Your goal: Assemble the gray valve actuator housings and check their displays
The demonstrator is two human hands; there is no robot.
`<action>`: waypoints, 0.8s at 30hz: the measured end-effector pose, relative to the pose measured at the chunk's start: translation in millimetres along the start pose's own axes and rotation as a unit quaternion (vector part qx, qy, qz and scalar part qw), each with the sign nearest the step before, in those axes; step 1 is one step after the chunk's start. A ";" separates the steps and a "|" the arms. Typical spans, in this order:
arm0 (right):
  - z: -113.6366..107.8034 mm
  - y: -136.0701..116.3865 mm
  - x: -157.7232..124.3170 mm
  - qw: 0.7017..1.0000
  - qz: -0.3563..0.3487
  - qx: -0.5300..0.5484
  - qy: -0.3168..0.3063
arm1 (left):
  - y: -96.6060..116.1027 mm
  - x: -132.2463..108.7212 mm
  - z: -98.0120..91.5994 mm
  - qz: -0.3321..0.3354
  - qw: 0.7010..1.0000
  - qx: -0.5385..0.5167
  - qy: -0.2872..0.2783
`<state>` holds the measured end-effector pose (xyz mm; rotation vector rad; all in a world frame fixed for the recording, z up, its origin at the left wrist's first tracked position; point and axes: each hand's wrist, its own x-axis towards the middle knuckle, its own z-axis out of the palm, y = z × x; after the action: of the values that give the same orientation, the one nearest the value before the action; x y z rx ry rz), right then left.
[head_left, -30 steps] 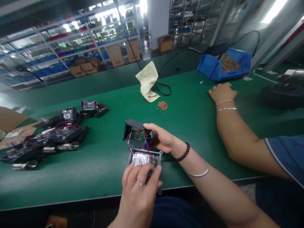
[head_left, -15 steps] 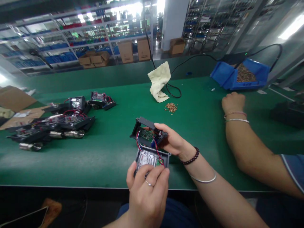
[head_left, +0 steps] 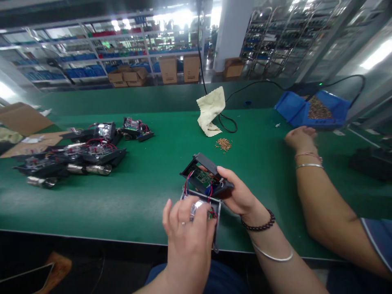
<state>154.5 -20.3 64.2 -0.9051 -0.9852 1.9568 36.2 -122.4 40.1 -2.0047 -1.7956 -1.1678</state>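
Note:
My right hand (head_left: 240, 192) grips a black plastic housing (head_left: 208, 163), tilted above the bench, thumb on its upper edge. Inside it shows a green circuit board (head_left: 202, 176). Red, blue and white wires run down to a second, shallow housing half (head_left: 218, 208), hanging below. My left hand (head_left: 186, 228) has its fingers curled over a shiny clear part (head_left: 196, 209) in that lower half; its fingertips partly cover the part. On the bench beyond lies a small heap of brass-coloured screws (head_left: 223, 144).
Several opened black units (head_left: 101, 153) with wires and silver cylinders lie at left, near cardboard (head_left: 27, 120). A pale cloth (head_left: 211, 108) and black cable are behind the screws. A co-worker's arm (head_left: 318, 188) rests at right, before a blue bin (head_left: 324, 118) of screws.
The view has shifted slightly. My left fingers have moved from the lower half's near edge up over the shiny part. The upper housing has turned and shifted right in my right hand.

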 end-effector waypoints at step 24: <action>20.0 -5.1 -66.9 0.836 -0.145 -0.503 0.165 | -1.9 1.4 9.9 0.051 0.996 -0.048 -0.058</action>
<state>170.6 -81.4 94.5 -1.4641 -1.8371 0.8793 38.4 -114.7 33.9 -2.2347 -1.6941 -1.1500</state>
